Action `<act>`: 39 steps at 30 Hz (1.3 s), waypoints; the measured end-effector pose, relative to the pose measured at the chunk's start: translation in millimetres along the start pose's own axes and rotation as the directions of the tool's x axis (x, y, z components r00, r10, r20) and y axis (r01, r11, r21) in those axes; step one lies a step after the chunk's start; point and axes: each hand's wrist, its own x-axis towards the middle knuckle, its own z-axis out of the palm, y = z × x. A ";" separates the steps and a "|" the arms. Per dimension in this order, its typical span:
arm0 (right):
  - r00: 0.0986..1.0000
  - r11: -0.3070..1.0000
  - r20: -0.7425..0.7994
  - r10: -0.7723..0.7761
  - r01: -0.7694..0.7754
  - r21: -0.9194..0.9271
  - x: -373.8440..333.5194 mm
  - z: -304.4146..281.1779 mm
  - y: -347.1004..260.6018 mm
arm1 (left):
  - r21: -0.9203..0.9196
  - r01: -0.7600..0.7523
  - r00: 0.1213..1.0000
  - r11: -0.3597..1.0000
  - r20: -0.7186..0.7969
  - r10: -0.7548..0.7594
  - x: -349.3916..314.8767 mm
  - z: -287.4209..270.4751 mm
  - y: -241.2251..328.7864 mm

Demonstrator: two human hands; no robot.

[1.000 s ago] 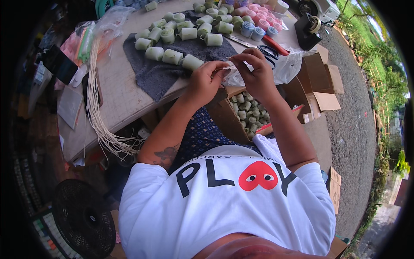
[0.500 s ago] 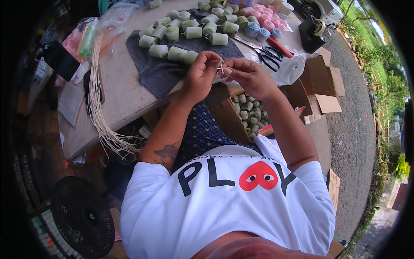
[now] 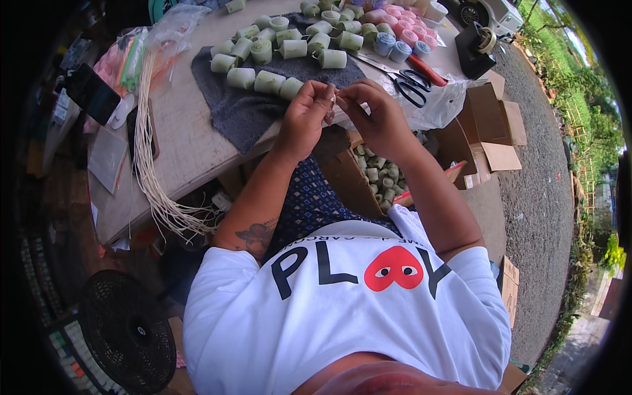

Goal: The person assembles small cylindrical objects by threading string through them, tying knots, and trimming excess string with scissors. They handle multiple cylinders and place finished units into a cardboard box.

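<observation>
1. We take the grey cloth [image 3: 247, 108] as our landmark. It lies on the pale wooden table [image 3: 181, 148], which stands outdoors, with a gravel path and green plants far off to its right.
2. On the cloth and beyond its far edge lie many pale green candles [image 3: 266, 81]; past those sit blue and pink ones [image 3: 398, 36].
3. Below the cloth's right corner, under the table edge, an open cardboard box [image 3: 378, 178] holds more green candles. A black fan [image 3: 125, 329] stands on the ground well below the cloth.
4. Left of the cloth hangs a bundle of white wicks [image 3: 148, 155]; right of it lie black-handled scissors [image 3: 411, 82].
5. At the cloth's near edge our left hand [image 3: 304, 118] and right hand [image 3: 375, 115] meet, fingertips pinched together on a small pale piece [image 3: 334, 100], too small to identify; it looks like a wick end.
6. We judge the step to be fine fingertip work on that piece; the next move calls for a steady pinch and both hands kept close.
</observation>
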 end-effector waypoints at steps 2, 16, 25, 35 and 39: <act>0.983 0.965 -0.034 -0.181 0.171 -0.199 1.6 0.9 -3.5 | -0.026 -0.001 1.000 1.000 0.012 0.001 0.1 0.0 -1.2; 0.936 0.910 0.165 0.310 -0.342 0.233 -2.8 -13.4 -6.0 | 0.299 -0.128 0.982 0.946 -0.094 0.162 -1.9 5.9 -5.6; 0.937 0.918 0.201 0.286 -0.328 0.225 -0.6 -14.5 8.7 | 0.486 -0.206 0.950 0.849 -0.108 0.292 -0.5 2.8 -12.1; 0.997 0.990 -0.062 -0.049 0.040 -0.134 -2.6 -4.8 10.1 | 0.736 -0.278 0.885 0.617 -0.054 0.463 2.4 5.1 -12.4; 0.994 0.973 -0.103 -0.048 0.023 -0.231 -9.3 -12.4 17.5 | 0.672 -0.203 0.895 0.712 -0.168 0.414 6.5 0.2 -2.9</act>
